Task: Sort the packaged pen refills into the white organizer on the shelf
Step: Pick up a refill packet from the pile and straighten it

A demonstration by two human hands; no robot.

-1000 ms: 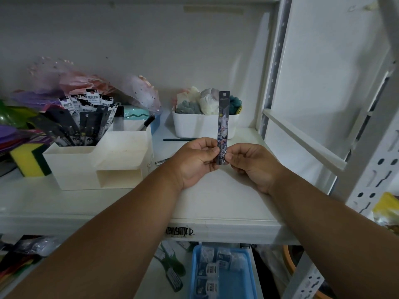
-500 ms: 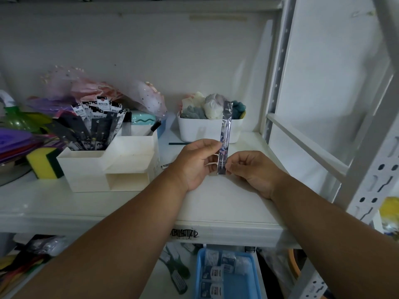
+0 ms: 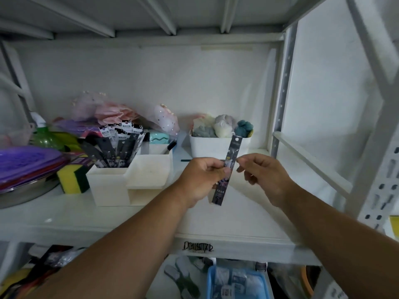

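Lifting away from the long dark printed refill packet (image 3: 226,169), the right hand (image 3: 262,178) has let go and now hangs just beside it, fingers loosely curled on nothing. The left hand (image 3: 203,178) alone pinches the tilted packet above the shelf (image 3: 133,216), likely ready to carry it left to the white plastic tiered organizer (image 3: 129,182), where other packets stand.

Both forearms stretched forward, left hand (image 3: 201,176) curled with thumb pinching, right hand (image 3: 262,175) just beside it (fingers loosely curled, fingertips pinched)
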